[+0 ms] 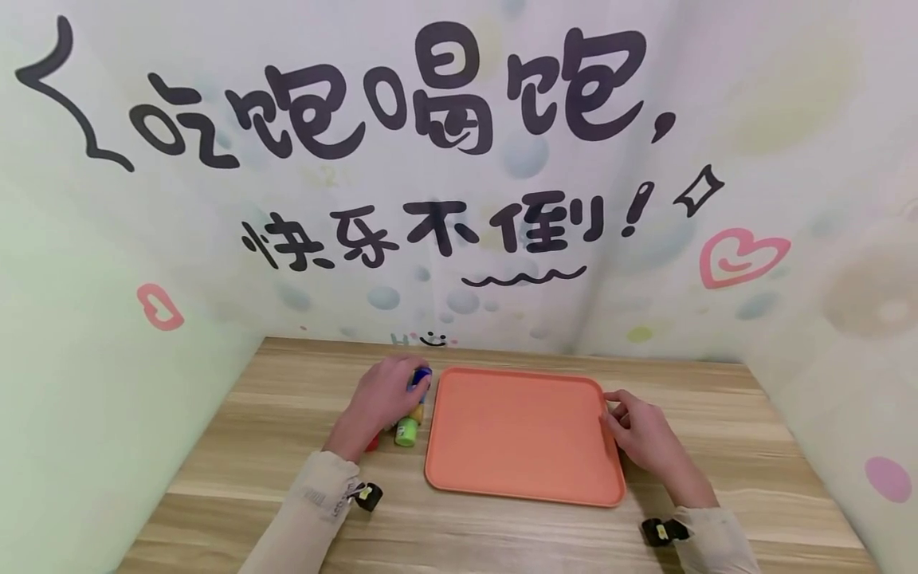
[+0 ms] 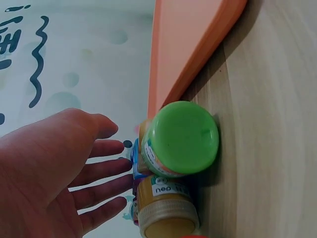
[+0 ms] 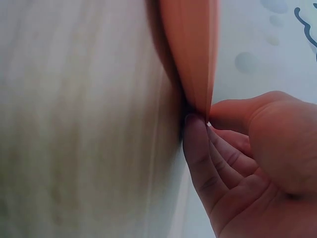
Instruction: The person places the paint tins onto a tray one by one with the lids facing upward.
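Note:
An orange rectangular tray [image 1: 527, 434] lies on the wooden table. My right hand [image 1: 649, 434] pinches its right rim between thumb and fingers, as the right wrist view shows close up. At the left of the tray stand several small paint-like jars, among them a green one [image 2: 183, 136] and an ochre one with a pale lid [image 2: 166, 213]. My left hand [image 1: 387, 391] reaches over this group, partly hiding it from above. Its fingers [image 2: 106, 171] are extended, their tips close to a blue jar [image 2: 137, 158] at the far end.
Part of something red [image 1: 373, 443] shows beside the left wrist. Behind the wooden table [image 1: 502, 538] rises a printed backdrop [image 1: 459, 303] with dark lettering, and pale side walls flank it. Black camera bands [image 1: 369, 497] sit on both wrists.

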`<state>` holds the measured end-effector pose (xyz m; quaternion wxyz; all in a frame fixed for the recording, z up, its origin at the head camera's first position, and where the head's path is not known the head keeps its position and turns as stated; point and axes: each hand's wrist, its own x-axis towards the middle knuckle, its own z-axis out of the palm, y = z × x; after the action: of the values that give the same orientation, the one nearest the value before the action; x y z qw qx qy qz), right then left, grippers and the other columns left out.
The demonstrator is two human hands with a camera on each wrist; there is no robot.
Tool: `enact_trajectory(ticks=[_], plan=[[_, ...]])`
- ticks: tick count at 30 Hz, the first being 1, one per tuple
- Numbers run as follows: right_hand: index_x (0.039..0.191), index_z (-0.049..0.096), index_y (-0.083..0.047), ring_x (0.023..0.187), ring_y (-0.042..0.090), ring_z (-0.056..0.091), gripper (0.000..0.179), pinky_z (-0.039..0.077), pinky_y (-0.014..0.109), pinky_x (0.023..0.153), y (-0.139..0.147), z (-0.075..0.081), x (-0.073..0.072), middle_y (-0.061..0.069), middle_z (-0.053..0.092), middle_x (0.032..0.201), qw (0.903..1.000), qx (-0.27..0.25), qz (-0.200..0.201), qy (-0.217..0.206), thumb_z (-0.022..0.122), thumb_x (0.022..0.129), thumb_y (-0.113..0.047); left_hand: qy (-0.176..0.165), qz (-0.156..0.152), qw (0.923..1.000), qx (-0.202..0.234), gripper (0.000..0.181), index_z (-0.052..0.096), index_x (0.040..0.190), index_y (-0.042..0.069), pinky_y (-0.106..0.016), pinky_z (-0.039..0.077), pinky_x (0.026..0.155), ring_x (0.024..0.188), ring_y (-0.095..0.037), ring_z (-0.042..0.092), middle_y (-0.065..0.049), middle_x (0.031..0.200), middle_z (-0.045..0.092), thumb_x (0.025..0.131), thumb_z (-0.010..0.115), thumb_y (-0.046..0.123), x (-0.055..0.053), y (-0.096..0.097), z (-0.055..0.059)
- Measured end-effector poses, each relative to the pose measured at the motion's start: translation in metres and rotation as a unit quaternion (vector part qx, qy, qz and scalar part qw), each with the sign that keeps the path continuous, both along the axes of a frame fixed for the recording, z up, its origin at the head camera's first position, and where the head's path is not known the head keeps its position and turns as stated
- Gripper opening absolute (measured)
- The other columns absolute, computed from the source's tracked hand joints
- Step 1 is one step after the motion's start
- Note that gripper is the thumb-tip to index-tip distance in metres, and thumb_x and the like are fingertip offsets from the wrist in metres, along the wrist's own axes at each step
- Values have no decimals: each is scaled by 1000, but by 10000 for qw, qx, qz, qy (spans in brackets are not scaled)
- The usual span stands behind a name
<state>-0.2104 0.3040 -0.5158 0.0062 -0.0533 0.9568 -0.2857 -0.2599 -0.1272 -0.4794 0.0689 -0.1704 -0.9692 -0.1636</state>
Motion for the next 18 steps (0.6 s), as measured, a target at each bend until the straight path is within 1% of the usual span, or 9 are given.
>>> enact_trajectory(ticks=[4, 9, 13, 18], plan=[[133, 57, -4, 69, 12, 61, 40, 53, 24, 58, -1, 1, 0, 5, 67, 86, 9999, 28, -55, -97, 66, 97, -19, -16, 20, 10000, 96, 32, 70, 121, 14, -46, 59, 87, 104, -26, 69, -8, 118, 71, 97, 64, 35, -1, 2, 0], [133, 57, -4, 70, 13, 62, 40, 54, 25, 59, -2, -1, 0, 5, 67, 87, 9999, -12, -51, -134, 66, 98, -19, -28, 41, 9998, 181, 30, 71, 121, 13, -46, 59, 86, 105, -27, 68, -9, 117, 70, 95, 68, 28, -3, 3, -4], [132, 58, -3, 70, 13, 62, 39, 54, 26, 60, -2, -1, 0, 6, 67, 87, 10000, -35, -29, -57, 65, 98, -19, -60, 18, 9998, 195, 29, 71, 119, 14, -46, 59, 88, 108, -28, 68, -9, 119, 70, 93, 71, 26, -5, 4, -5], [131, 58, -3, 70, 12, 62, 38, 54, 26, 60, -1, 0, 0, 6, 67, 87, 10000, -49, -21, 34, 66, 98, -19, -158, 32, 9996, 211, 26, 71, 116, 14, -45, 60, 88, 106, -27, 68, -10, 117, 69, 93, 72, 24, -7, 4, -6]])
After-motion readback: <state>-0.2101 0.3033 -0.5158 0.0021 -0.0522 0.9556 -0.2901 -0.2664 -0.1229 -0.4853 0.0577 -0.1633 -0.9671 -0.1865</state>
